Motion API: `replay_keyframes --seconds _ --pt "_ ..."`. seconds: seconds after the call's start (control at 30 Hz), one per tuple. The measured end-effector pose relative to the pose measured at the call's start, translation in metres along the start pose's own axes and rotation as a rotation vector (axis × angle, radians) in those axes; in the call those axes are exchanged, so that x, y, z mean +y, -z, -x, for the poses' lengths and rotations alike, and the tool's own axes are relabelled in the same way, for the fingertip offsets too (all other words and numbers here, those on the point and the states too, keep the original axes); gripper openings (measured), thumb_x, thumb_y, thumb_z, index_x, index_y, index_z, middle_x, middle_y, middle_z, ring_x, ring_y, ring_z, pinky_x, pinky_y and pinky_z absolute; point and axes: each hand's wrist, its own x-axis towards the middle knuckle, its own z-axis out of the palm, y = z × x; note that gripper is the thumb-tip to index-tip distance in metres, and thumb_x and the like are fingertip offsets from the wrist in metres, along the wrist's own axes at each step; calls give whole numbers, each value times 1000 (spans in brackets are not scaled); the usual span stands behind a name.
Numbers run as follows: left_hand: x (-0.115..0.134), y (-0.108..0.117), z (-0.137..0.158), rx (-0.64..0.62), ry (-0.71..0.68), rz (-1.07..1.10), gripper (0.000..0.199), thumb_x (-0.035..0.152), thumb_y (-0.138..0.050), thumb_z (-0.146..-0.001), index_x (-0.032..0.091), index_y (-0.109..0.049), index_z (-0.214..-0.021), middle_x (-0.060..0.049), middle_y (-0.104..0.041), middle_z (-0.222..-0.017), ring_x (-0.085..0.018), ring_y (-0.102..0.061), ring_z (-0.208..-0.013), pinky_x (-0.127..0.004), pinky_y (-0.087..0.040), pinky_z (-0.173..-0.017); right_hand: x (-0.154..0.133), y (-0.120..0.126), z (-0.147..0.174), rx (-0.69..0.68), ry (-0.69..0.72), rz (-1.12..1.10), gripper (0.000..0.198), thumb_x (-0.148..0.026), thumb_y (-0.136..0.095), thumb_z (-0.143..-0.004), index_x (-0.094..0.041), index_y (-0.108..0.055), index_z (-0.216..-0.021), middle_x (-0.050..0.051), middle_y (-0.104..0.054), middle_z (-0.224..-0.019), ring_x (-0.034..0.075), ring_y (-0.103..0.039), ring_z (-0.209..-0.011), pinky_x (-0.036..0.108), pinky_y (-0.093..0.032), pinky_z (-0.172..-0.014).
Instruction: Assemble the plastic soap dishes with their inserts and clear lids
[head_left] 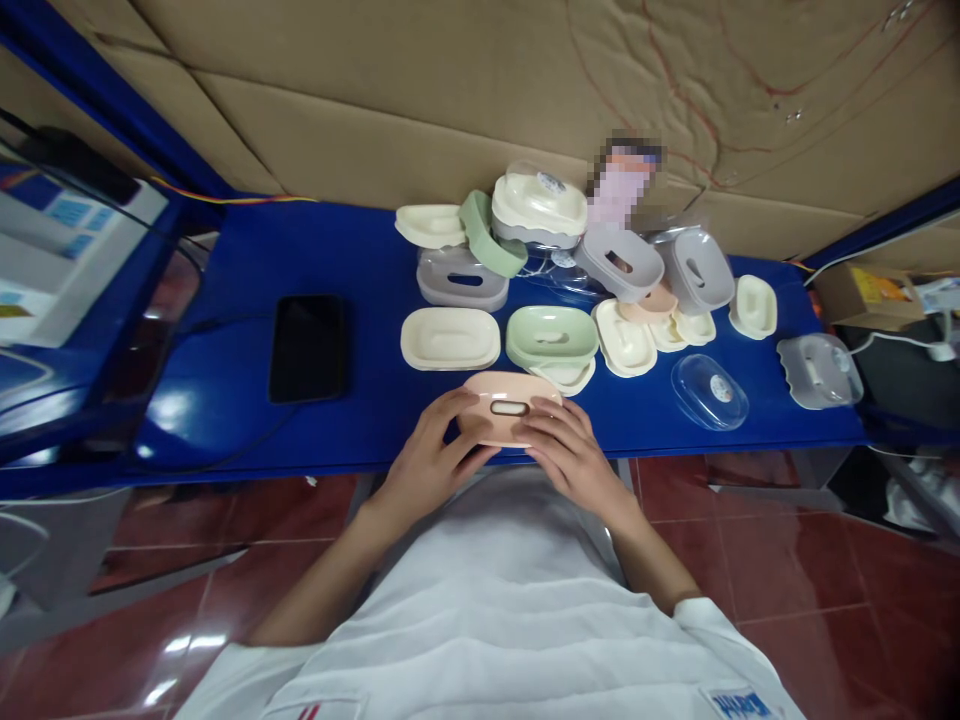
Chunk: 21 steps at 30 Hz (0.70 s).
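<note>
A peach plastic soap dish (510, 432) with an oval slot is held between my two hands at the table's front edge. My left hand (442, 440) grips its left end, fingers on top and thumb at the near side. Around the right end curl the fingers of my right hand (574, 450). Just beyond it lie a cream dish (450, 338) and a green dish (553, 335), the green one resting over a cream piece (571, 376). A clear oval lid (709, 391) with a round sticker is to the right of my right hand.
Grey dishes (621, 262), a capped cream-and-grey box (540, 208) and several cream parts (625, 340) crowd the back of the blue table (382, 420). A black tablet-like device (307, 348) lies left. At right are a grey wavy-edged piece (820, 371) and a cardboard box (866, 298).
</note>
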Motion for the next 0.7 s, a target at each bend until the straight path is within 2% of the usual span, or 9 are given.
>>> replay_keyframes --seconds 0.13,0.3,0.53,0.63,0.7 --pt "0 1 -1 8 33 75 26 22 -78 -102 19 -67 -126 -18 -62 -150 -34 -60 -148 -50 -59 -120 2 -1 -3 74 9 8 33 -18 -62 -109 -25 -70 -140 8 -79 -131 25 -62 -148 50 -48 -126" --pt "-3 0 -1 -94 2 70 30 19 -78 -102 19 -66 -130 -15 -69 -145 -34 -56 -151 -54 -55 -125 6 -6 2 66 6 40 33 -22 -67 -108 -27 -71 -140 8 -79 -131 26 -64 -145 52 -48 -126" --pt "-3 -1 0 -95 -5 76 29 16 -78 -100 21 -69 -128 -12 -73 -140 -34 -59 -147 -55 -56 -123 1 -10 7 12 19 70 36 -20 -64 -109 -27 -68 -144 7 -77 -138 24 -60 -151 51 -46 -129" --pt "0 3 -3 -107 23 146 29 13 -76 -100 22 -69 -127 -11 -71 -141 -33 -58 -147 -55 -57 -122 11 6 19 65 13 156 35 -28 -66 -109 -27 -68 -143 9 -74 -144 26 -61 -149 52 -46 -128" --pt "1 6 -5 -98 51 197 30 12 -74 -100 22 -69 -128 -13 -67 -147 -32 -58 -148 -53 -57 -122 32 29 38 206 -108 288 37 -32 -67 -108 -28 -67 -145 9 -70 -149 27 -62 -147 53 -47 -128"
